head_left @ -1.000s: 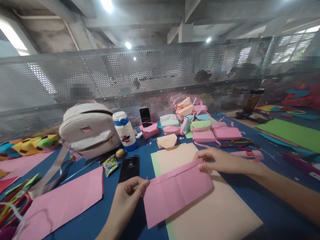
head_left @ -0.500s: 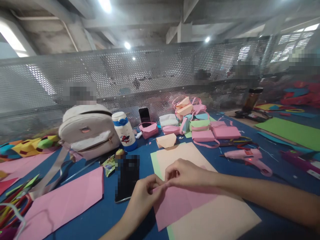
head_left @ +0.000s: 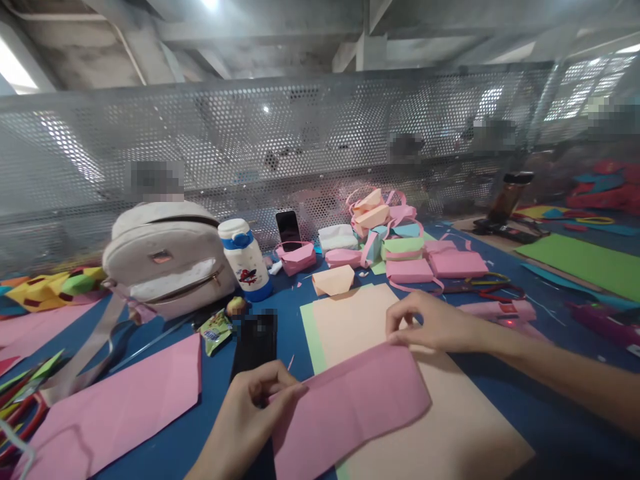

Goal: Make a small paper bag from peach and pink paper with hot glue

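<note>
A pink sheet of paper (head_left: 357,410) with faint crease lines is stretched between my two hands. My left hand (head_left: 257,407) pinches its upper left corner between thumb and finger. At the upper right edge, my right hand (head_left: 425,323) pinches the same sheet. Beneath it lie large peach paper sheets (head_left: 360,317), with a light green sheet (head_left: 311,337) showing along their left side. A small peach paper bag (head_left: 333,280) sits just beyond the sheets. The pink glue gun (head_left: 510,310) is partly hidden behind my right forearm.
On the left stand a white backpack (head_left: 170,260) and a bottle (head_left: 246,263), with a snack packet (head_left: 216,331), a dark phone (head_left: 255,343) and a large pink sheet (head_left: 125,400) nearer. Several small paper bags (head_left: 410,270) are piled behind. Red-handled scissors (head_left: 25,420) lie far left.
My hands have drawn apart, the right one moving right and the left one moving down and left. The pink sheet is now lifted and spread out between them.
</note>
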A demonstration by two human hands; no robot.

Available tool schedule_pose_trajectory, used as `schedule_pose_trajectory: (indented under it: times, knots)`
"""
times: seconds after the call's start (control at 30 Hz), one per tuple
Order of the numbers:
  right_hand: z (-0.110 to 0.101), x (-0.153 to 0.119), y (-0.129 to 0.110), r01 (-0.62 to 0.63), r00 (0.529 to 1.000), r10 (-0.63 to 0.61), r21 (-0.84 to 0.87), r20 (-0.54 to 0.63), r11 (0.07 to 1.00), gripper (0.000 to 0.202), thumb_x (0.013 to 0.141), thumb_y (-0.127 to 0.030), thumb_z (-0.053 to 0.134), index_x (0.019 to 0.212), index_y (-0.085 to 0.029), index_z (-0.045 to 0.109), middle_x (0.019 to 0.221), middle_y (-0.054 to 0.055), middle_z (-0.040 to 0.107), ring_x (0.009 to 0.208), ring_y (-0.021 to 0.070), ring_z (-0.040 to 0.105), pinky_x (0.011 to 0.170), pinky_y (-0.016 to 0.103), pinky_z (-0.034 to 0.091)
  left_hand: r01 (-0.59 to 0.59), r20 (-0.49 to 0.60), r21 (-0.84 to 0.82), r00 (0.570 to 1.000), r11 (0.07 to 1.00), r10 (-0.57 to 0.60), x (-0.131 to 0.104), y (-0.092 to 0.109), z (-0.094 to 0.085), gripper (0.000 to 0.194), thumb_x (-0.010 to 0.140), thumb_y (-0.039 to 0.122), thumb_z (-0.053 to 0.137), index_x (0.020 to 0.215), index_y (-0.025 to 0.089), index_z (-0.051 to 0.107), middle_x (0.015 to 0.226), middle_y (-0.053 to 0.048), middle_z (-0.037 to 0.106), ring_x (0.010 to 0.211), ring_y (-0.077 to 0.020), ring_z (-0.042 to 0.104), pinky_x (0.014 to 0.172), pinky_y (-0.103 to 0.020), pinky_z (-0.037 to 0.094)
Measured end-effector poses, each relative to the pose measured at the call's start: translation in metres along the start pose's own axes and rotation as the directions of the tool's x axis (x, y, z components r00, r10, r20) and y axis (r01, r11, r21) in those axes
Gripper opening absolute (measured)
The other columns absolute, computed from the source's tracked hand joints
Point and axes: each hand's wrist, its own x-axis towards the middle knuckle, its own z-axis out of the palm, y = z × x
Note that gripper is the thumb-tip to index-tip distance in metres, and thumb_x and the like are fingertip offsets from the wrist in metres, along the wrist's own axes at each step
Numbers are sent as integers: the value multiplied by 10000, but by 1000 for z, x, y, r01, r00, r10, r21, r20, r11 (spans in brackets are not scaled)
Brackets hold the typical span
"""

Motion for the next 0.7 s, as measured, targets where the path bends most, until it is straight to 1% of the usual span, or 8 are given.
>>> schedule_pose_trajectory:
  times: [0.1,0.17,0.23,0.3,0.33,0.4,0.5,0.7]
  knots:
    - [-17,-7,12,-27,998,24,-47,-53,999,169,813,-271,668,673,-185,706,691,4,708,674,173,598,629,262,387,18,-45,-15,999,1000,-19,-3,-5,-5,434,746,529,684,574,157,540,479,45,428,486,-87,315,482,-214,188]
    - [-21,-10,14,-54,987,42,-72,-156,996,196,844,-320,644,711,-190,704,751,14,723,724,195,623,669,276,413,23,-39,-23,999,999,-24,-1,-10,-6,443,756,542,681,589,153,549,471,52,409,475,-82,304,478,-210,174]
    - [-17,-9,9,-39,970,16,-88,-244,995,224,897,-365,584,838,-204,729,912,33,748,846,224,651,753,295,438,17,8,-36,1000,999,-17,4,-13,-4,449,763,556,675,616,149,556,483,51,419,478,-81,311,478,-205,177]
    - [-3,-5,-3,46,976,-71,-123,-205,991,255,941,-359,529,1042,-232,726,1122,44,729,1009,245,646,854,316,432,6,75,-56,997,998,-2,9,-14,2,453,764,566,674,640,147,556,502,47,432,489,-81,317,480,-201,182]
    - [6,-2,-10,98,980,-122,-152,-159,983,243,919,-351,575,1080,-243,720,1151,45,724,1041,253,640,875,321,423,1,102,-68,995,998,6,11,-13,6,450,769,566,671,656,145,561,502,52,423,487,-79,309,480,-200,180]
    - [25,4,-23,190,980,-199,-217,-24,958,188,905,-328,616,1025,-262,745,1046,28,759,962,238,666,830,307,420,-8,139,-93,990,996,21,13,-10,14,433,789,563,651,724,139,596,489,70,387,473,-75,282,474,-202,168]
    - [46,11,-34,199,980,-201,-208,13,958,125,893,-261,639,900,-251,764,875,0,775,795,182,676,721,261,407,-31,144,-82,989,996,42,15,-5,22,399,807,531,639,800,131,644,473,85,352,459,-76,261,467,-204,156]
    - [59,16,-39,197,977,-208,-174,-48,965,85,845,-206,661,784,-219,719,755,-16,727,685,147,607,611,236,340,-143,128,65,983,988,134,26,7,29,323,738,419,717,612,124,679,596,-32,630,567,-134,497,533,-216,342]
